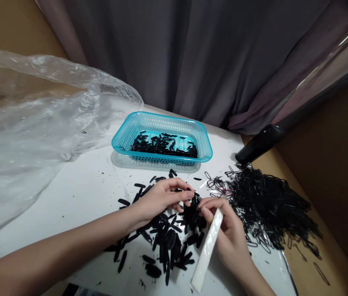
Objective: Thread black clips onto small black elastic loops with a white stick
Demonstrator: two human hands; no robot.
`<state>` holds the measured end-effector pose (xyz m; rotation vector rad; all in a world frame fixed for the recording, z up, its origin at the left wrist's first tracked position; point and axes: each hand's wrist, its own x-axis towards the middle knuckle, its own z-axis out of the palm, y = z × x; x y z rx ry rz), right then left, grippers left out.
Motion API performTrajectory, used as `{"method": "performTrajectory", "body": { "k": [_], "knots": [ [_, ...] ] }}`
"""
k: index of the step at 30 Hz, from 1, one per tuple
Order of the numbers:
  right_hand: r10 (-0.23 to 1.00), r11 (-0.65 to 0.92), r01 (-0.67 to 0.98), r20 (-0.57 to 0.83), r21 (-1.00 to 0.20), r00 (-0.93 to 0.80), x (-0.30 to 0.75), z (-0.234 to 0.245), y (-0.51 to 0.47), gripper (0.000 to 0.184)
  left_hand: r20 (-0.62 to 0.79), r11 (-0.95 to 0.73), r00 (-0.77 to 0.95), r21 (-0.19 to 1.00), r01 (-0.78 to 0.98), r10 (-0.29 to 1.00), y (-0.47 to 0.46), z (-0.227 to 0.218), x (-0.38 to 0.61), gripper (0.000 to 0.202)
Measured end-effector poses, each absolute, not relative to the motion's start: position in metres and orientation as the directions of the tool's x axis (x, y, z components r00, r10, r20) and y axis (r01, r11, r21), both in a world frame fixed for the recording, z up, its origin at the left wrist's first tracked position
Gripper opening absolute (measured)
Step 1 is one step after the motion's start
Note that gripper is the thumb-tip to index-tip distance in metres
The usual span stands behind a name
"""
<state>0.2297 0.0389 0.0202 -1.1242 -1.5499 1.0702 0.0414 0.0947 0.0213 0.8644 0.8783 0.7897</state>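
Weighing little, by judgement, black pieces are expected soft, slightly flexible; best pinched at mid-length. Loose pieces are spread beneath left hand and against right hand fingertips, near side of blue basket. Left thumb, forefinger: nearly together; clamping cannot be told. Right thumb, forefinger: together; contents cannot be told. White strip is carried across right thumb.

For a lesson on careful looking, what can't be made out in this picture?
Head view: what the left hand may pinch, too small and dark against the black pieces.
Head view: part of the right hand, behind the white strip.
Head view: the rest of the plastic sheet, cut by the left edge.
Head view: what the dark object is, cut by the bottom edge.
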Motion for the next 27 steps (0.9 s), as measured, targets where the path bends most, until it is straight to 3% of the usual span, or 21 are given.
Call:
{"method": "performTrajectory", "body": {
  "k": [5,10,14,19,23,27],
  "knots": [
    [0.959,0.266,0.226,0.234,-0.937,-0.161,0.231,0.023,0.04,0.009,-0.297,0.395,0.339,0.877,-0.274,0.893,0.104,0.023,0.035,0.034],
    [0.892,0.25,0.437,0.381,-0.864,0.244,0.259,0.03,0.054,0.011,-0.277,0.365,0.352,0.906,-0.213,0.894,0.101,0.029,0.036,0.031],
    [0.721,0.175,0.602,0.518,-0.779,0.461,0.284,0.035,0.067,0.027,-0.111,0.11,0.254,0.994,0.017,0.961,0.1,0.034,0.033,0.021],
    [0.667,0.155,0.718,0.608,-0.679,0.43,0.289,0.039,0.068,0.031,0.131,-0.192,0.226,0.942,0.276,0.965,0.102,0.038,0.028,0.022],
    [0.644,0.181,0.747,0.651,-0.64,0.402,0.285,0.039,0.065,0.02,0.182,-0.259,0.248,0.909,0.326,0.951,0.104,0.038,0.025,0.031],
    [0.613,0.291,0.657,0.663,-0.696,0.43,0.283,0.039,0.067,0.016,0.206,-0.279,0.223,0.885,0.374,0.953,0.108,0.039,0.022,0.034]
  ]
}}
